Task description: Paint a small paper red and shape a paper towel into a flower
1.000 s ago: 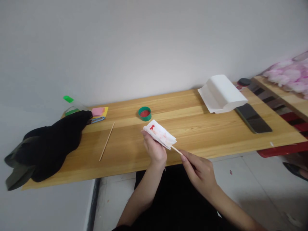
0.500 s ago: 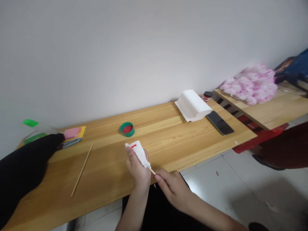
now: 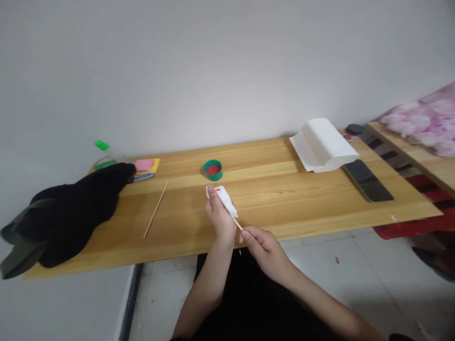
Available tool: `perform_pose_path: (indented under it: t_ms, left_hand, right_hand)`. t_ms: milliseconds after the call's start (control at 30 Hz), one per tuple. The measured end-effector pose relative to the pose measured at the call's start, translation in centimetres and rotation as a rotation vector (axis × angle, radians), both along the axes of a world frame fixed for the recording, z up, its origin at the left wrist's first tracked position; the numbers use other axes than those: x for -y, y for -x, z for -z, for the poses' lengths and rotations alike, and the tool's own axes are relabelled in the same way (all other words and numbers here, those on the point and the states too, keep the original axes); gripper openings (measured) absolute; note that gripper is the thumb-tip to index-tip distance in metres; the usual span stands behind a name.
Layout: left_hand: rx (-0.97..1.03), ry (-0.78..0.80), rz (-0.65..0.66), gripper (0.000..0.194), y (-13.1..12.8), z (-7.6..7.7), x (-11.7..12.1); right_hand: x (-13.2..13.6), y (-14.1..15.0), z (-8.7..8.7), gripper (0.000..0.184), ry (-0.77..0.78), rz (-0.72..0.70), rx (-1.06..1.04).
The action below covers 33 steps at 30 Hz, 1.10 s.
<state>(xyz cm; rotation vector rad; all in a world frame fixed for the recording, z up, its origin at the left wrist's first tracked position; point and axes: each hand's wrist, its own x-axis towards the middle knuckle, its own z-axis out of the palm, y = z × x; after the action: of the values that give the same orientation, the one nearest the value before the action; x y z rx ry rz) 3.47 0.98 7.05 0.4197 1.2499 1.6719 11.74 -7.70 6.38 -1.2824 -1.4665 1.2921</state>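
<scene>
My left hand [image 3: 221, 219] is closed round a white tissue [image 3: 225, 201] stained red, folded tight about a thin wooden stick [image 3: 237, 223]. My right hand [image 3: 263, 246] pinches the stick's near end just below the tissue. Both hands hover over the front edge of the wooden table [image 3: 270, 199]. A green cap with red paint [image 3: 213, 169] sits on the table just beyond the tissue. A second wooden stick [image 3: 155, 209] lies loose to the left.
A black garment [image 3: 67, 213] is heaped at the table's left end, beside pink and yellow sticky notes [image 3: 145, 166] and a green-topped bottle [image 3: 103, 154]. At the right lie a white paper stack [image 3: 322, 144] and a dark phone [image 3: 368, 180]. Pink flowers [image 3: 423, 121] lie far right.
The tissue has gone from spread out to wrapped tightly round the stick. My right hand has moved up closer to my left. The camera swung right, then back.
</scene>
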Motion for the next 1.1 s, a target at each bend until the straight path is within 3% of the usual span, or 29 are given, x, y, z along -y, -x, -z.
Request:
perform_pose_path:
  t_ms: [300, 433, 533, 733, 833, 967, 1100]
  left_hand:
    - [0.029, -0.039, -0.029, 0.056, 0.3, 0.2, 0.1]
    - [0.028, -0.059, -0.033, 0.056, 0.3, -0.1, 0.1]
    - [0.037, -0.060, -0.020, 0.056, 0.3, -0.4, 0.1]
    - [-0.011, -0.012, -0.043, 0.054, 0.3, -0.3, 0.1]
    - [-0.019, 0.003, -0.050, 0.053, 0.3, 0.0, 0.1]
    - [-0.015, -0.015, -0.062, 0.055, 0.5, 0.0, -0.1]
    - [0.012, -0.055, -0.068, 0.057, 0.9, 0.0, -0.3]
  right_hand:
    - [0.1, 0.1, 0.3, 0.035, 0.398, -0.084, -0.604]
    - [0.0, 0.0, 0.0, 0.034, 0.472, -0.104, -0.687]
    - [0.0, -0.2, -0.1, 0.037, 0.391, -0.098, -0.526]
    - [0.5, -0.5, -0.4, 0.032, -0.187, 0.003, 0.357]
    - [0.7, -0.5, -0.2, 0.034, -0.418, 0.037, 0.663]
    - [0.9, -0.6, -0.1, 0.034, -0.593, 0.089, 0.853]
    - [1.0, -0.9, -0.6, 0.031, -0.488, 0.055, 0.728]
